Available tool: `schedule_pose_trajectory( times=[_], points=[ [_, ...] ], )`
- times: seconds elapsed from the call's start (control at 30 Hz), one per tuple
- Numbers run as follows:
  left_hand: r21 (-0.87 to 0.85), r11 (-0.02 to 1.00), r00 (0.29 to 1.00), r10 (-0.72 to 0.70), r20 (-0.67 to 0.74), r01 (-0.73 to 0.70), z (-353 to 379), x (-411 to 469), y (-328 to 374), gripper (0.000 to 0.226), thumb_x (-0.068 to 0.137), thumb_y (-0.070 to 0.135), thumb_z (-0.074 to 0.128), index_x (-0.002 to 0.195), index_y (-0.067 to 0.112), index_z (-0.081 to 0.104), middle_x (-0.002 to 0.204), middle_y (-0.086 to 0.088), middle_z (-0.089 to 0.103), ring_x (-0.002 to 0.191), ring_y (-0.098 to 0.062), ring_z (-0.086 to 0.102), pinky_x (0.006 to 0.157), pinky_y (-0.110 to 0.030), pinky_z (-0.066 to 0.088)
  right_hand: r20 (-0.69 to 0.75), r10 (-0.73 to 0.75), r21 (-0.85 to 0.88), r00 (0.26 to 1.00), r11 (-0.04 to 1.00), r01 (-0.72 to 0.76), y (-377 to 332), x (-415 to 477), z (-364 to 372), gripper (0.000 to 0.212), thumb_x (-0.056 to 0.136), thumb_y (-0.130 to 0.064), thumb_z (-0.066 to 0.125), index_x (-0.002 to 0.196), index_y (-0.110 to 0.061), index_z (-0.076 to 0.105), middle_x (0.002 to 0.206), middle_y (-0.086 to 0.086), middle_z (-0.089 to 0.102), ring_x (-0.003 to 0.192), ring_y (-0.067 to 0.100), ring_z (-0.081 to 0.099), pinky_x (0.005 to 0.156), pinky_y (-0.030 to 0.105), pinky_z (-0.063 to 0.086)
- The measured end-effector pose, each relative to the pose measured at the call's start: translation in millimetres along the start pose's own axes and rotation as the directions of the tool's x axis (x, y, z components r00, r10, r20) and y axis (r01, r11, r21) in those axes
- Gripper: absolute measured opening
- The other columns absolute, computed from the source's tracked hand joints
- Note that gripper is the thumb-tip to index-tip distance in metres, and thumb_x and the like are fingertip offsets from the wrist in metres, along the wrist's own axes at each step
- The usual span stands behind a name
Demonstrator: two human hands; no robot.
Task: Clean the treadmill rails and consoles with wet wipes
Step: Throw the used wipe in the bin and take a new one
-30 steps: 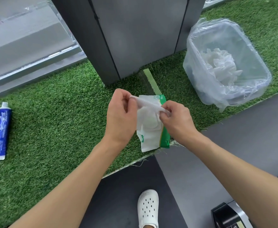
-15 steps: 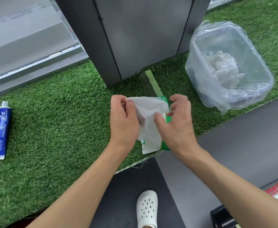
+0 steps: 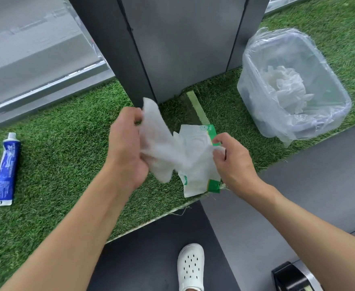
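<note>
Stretching one wet wipe (image 3: 161, 143) between two pinching hands, left hand (image 3: 126, 148) and right hand (image 3: 233, 162), above one wipe pack (image 3: 197, 164) on turf; one lined bin (image 3: 294, 85), one tube (image 3: 5, 169) nearby.

I see a thin white translucent wet wipe (image 3: 161, 143) stretched out, crumpled, above the flat white-and-green plastic wipes pack (image 3: 201, 164), which lies on the green artificial turf.

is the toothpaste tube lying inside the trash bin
No, the toothpaste tube lies on the grass far left of the bin, which holds crumpled wipes.
</note>
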State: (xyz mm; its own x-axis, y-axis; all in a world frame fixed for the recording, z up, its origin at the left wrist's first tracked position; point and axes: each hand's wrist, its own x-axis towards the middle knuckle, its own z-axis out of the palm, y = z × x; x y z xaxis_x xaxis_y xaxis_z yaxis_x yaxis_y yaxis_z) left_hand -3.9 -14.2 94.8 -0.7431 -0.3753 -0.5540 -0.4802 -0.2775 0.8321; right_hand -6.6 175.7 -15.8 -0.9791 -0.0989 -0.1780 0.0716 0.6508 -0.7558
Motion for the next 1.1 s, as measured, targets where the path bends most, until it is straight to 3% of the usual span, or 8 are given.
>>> schedule_pose_trajectory(
  times=[0.07,0.17,0.23,0.33,0.6,0.8,1.0,1.1],
  points=[
    [0.192,0.956,0.947,-0.256,0.194,0.219,-7,-5,3,0.023,0.092,0.030,0.055,0.074,0.017,0.060,0.065,-0.001,0.063,0.058,-0.020,0.059,0.071,-0.035,0.052,-0.010,-0.060,-0.128,0.998,0.990,0.058,-7,3,1,0.023,0.094,-0.002,0.047,0.114,-0.011,0.054,0.093,0.008,0.054,0.067,0.025,0.049,0.060,0.038,0.041],
    [0.597,0.753,0.887,-0.439,0.141,0.278,-6,2,-15,0.038,0.093,0.042,0.060,0.091,0.005,0.072,0.085,-0.011,0.076,0.076,-0.031,0.074,0.082,-0.052,0.060,0.047,-0.192,-0.221,0.980,0.955,0.197,-15,7,4,0.011,0.091,-0.002,0.052,0.101,-0.005,0.052,0.093,0.012,0.053,0.074,0.034,0.049,0.065,0.045,0.042],
    [0.715,0.658,0.907,-0.414,0.080,0.237,0,12,-31,0.053,0.089,0.054,0.060,0.100,0.003,0.069,0.085,-0.010,0.075,0.073,-0.031,0.071,0.072,-0.043,0.061,0.177,-0.331,-0.282,0.927,0.885,0.370,-14,8,7,0.007,0.087,-0.003,0.057,0.094,-0.005,0.057,0.094,0.012,0.054,0.080,0.034,0.052,0.068,0.044,0.043],
    [0.852,0.520,0.960,-0.264,0.089,0.064,8,24,-48,0.044,0.089,0.049,0.061,0.072,0.010,0.050,0.061,0.002,0.043,0.051,-0.016,0.038,0.050,-0.022,0.030,0.339,-0.393,-0.460,0.855,0.723,0.515,-9,8,14,0.011,0.089,-0.015,0.056,0.094,-0.014,0.066,0.102,0.004,0.058,0.097,0.029,0.052,0.078,0.042,0.042],
    [0.874,0.466,0.987,-0.009,0.160,-0.137,10,43,-63,0.043,0.083,0.011,0.059,0.054,0.020,0.029,0.052,0.002,0.023,0.052,-0.020,0.020,0.051,-0.028,0.015,0.428,-0.299,-0.695,0.853,0.494,0.522,-8,10,16,0.027,0.083,-0.020,0.054,0.107,-0.025,0.064,0.119,0.004,0.048,0.107,0.027,0.045,0.077,0.040,0.032],
    [0.846,0.480,0.971,0.057,0.234,-0.232,8,37,-54,0.046,0.079,0.008,0.059,0.051,0.020,0.025,0.049,0.004,0.020,0.053,-0.020,0.017,0.052,-0.029,0.013,0.456,0.074,-0.710,0.887,0.631,0.312,-23,25,8,0.047,0.095,-0.017,0.036,0.140,-0.028,0.037,0.121,0.010,0.046,0.110,0.031,0.052,0.082,0.042,0.037],
    [0.842,0.469,0.963,0.091,0.253,-0.265,7,29,-53,0.039,0.079,0.011,0.058,0.055,0.019,0.028,0.056,-0.002,0.026,0.058,-0.020,0.021,0.054,-0.032,0.018,0.269,-0.049,-0.308,0.962,0.942,0.134,-26,20,11,0.021,0.086,-0.003,0.046,0.103,-0.007,0.058,0.102,0.007,0.050,0.094,0.031,0.053,0.073,0.034,0.041],
    [0.827,0.462,0.945,0.106,0.308,-0.321,12,27,-53,0.040,0.080,0.011,0.058,0.055,0.019,0.027,0.055,-0.001,0.023,0.057,-0.021,0.019,0.055,-0.031,0.017,0.338,-0.014,-0.195,0.941,0.977,0.085,-27,15,15,0.032,0.084,0.001,0.042,0.115,-0.010,0.045,0.095,0.013,0.056,0.089,0.035,0.054,0.066,0.038,0.040]
  ],
)
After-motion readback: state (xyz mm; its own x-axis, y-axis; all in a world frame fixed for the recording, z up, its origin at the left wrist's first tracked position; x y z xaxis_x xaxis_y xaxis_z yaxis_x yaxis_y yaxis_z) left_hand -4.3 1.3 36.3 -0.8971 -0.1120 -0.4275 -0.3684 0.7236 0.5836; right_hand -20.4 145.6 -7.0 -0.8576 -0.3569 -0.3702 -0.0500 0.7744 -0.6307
